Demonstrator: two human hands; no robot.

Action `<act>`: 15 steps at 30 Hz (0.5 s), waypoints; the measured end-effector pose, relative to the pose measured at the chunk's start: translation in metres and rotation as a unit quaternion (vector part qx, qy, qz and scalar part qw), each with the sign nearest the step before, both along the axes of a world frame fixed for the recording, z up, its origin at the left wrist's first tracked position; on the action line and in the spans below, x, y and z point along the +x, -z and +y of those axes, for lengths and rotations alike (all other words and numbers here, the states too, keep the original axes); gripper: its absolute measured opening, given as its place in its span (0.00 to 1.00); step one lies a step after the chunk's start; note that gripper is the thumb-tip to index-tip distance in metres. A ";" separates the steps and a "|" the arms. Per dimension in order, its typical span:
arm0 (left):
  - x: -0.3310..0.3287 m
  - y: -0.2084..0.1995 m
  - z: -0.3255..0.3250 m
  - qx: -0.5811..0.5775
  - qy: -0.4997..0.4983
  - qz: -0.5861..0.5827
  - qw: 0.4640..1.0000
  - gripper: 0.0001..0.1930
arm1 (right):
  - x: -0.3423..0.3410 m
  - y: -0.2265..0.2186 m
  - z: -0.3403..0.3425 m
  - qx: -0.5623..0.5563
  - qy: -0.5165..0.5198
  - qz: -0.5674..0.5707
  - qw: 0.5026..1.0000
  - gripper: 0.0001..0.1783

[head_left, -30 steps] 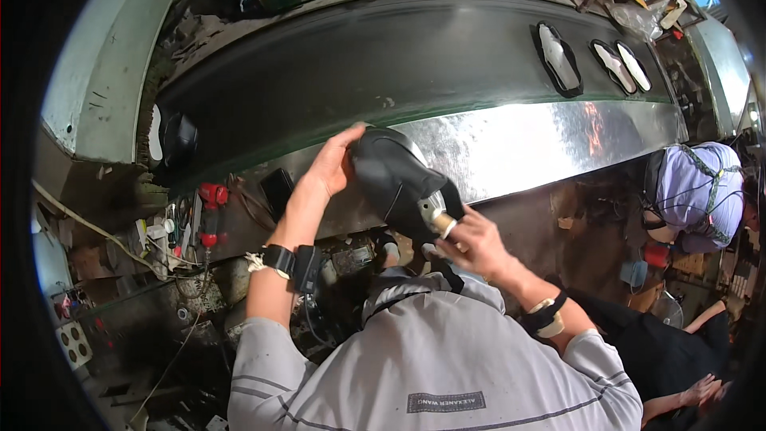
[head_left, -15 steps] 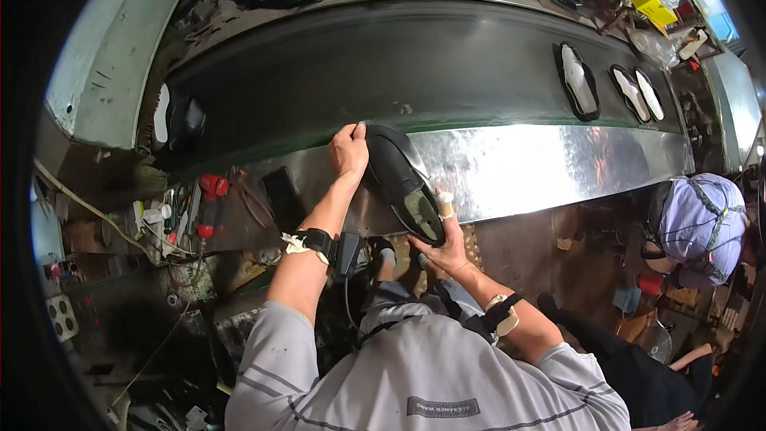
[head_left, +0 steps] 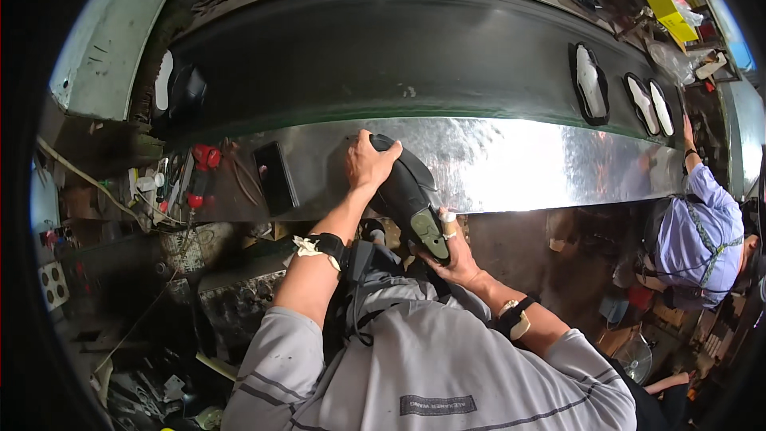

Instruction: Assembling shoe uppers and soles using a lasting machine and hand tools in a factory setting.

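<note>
A black shoe [head_left: 405,190] with an olive-green block showing in its heel-end opening is held between my two hands over the near metal edge. My left hand [head_left: 373,163] is wrapped over the far end, its thumb across the top. My right hand [head_left: 458,258] grips the near end beside the green part, with a light wrapping on one finger. The shoe slants from far left to near right. Left of my left hand, a dark phone [head_left: 275,178] lies on the shiny metal ledge [head_left: 511,164].
Beyond the ledge runs a black conveyor belt [head_left: 383,48]. White-topped shoe pieces [head_left: 590,84] lie at its right, and a black shoe [head_left: 188,92] at its left. A red tool [head_left: 204,164] rests left of the phone. Another person [head_left: 698,231] is at the right, one hand by the belt's end.
My left hand has shifted from the shoe's side edge to over its far end, and the shoe has turned and come slightly nearer. The other person's arm now reaches toward the belt.
</note>
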State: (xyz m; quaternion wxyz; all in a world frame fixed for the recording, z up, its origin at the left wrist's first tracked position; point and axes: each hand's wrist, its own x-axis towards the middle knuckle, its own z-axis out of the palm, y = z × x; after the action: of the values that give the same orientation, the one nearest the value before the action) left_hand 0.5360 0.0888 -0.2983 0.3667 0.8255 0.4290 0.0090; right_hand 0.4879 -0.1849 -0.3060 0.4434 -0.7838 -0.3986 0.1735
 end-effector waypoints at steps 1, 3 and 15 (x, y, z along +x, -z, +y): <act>0.002 -0.001 -0.001 0.002 -0.016 0.003 1.000 0.33 | 0.004 0.006 -0.001 0.024 -0.004 0.004 1.000 0.56; 0.001 0.003 0.004 -0.017 -0.031 -0.002 0.999 0.31 | 0.011 0.011 -0.002 0.030 -0.024 0.013 0.999 0.56; -0.062 -0.085 0.039 -0.079 -0.177 -0.170 0.966 0.16 | 0.052 -0.068 0.058 0.133 -0.064 0.413 0.899 0.60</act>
State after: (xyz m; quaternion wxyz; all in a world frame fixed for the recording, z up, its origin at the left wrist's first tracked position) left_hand 0.4740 0.1277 -0.2135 0.4910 0.6912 0.4989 0.1794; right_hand 0.5401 -0.1271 -0.2378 0.6565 -0.5485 -0.2483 0.4545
